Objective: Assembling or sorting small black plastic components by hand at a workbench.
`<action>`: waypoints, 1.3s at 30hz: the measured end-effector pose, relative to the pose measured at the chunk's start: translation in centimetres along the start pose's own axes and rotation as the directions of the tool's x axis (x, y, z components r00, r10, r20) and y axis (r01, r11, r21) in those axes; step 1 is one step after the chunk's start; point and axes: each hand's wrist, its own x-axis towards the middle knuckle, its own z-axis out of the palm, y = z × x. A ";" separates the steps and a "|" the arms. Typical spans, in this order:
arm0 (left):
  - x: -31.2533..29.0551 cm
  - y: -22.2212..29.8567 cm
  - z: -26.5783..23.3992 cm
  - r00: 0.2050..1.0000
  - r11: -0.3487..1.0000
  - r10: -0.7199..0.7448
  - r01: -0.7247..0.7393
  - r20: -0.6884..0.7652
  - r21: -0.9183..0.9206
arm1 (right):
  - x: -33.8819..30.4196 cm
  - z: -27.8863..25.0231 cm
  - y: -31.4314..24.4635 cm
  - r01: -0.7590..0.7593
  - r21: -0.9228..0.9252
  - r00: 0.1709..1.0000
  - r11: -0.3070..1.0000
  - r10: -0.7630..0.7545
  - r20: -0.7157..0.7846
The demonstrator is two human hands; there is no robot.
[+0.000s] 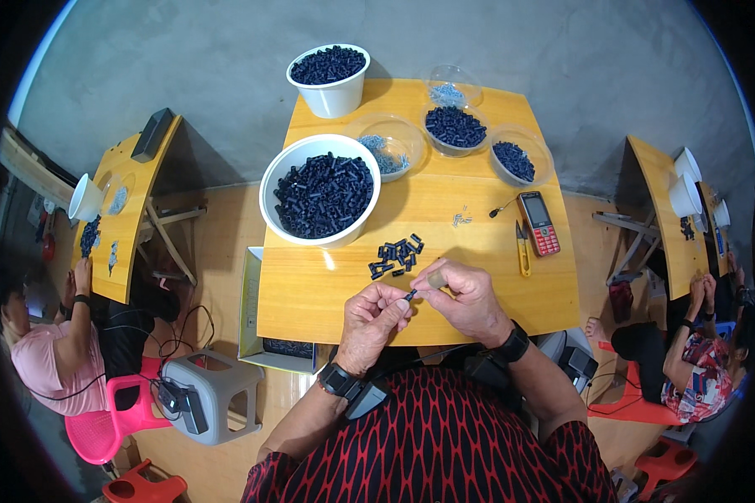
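Note:
My left hand (374, 322) pinches a small black plastic part (410, 295) between thumb and fingertips, above the table's near edge. My right hand (466, 298) meets it at the part's upper end, its fingertips closed together. Whatever those right fingertips hold is too small to make out. A brownish cover (435, 279) wraps one finger of the right hand. Just beyond the hands lies a loose pile of short black tubular parts (397, 255). Farther back on the table are a few small silvery metal pieces (461, 219).
White tubs (268, 194) (334, 102) of black parts stand at the table's left. Clear bowls (411, 159) hold metal pieces or black parts. At right lie yellow-handled scissors (524, 258) and a red phone (543, 232). A box (250, 310) sits below left. People work at both side tables.

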 end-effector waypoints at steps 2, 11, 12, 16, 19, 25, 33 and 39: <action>0.0 0.0 0.0 1.000 1.000 -0.008 0.008 -0.004 0.018 | 0.0 -0.1 0.0 0.002 0.005 1.000 1.000 -0.002 0.003; 0.0 0.3 -0.2 1.000 0.999 -0.026 0.026 0.000 -0.019 | 0.2 -0.1 -0.3 0.047 0.003 0.999 0.999 -0.047 0.023; 0.0 0.3 -0.2 1.000 0.999 -0.026 0.026 -0.001 -0.019 | 0.2 -0.1 -0.2 0.051 0.008 0.998 0.999 -0.052 0.029; 0.1 0.5 -0.3 0.998 0.998 -0.061 0.061 0.003 -0.033 | 0.5 -0.1 -0.2 0.061 -0.005 0.997 0.998 -0.061 0.038; 0.1 0.6 -0.5 0.996 0.995 -0.083 0.084 0.017 -0.051 | 0.6 -0.1 -0.1 0.067 0.000 0.997 0.998 -0.067 0.043; 0.2 0.6 -0.8 0.993 0.991 -0.107 0.111 0.053 -0.078 | 0.7 0.2 0.3 0.050 0.031 0.999 0.998 -0.050 0.018; 0.3 0.5 -1.0 0.990 0.983 -0.111 0.123 0.088 -0.133 | 0.6 0.6 0.2 -0.014 0.078 1.000 0.997 0.015 -0.011; 0.4 0.8 -0.7 0.987 0.975 -0.146 0.155 0.070 -0.160 | 0.3 0.7 0.8 -0.013 0.138 1.000 0.990 0.016 -0.024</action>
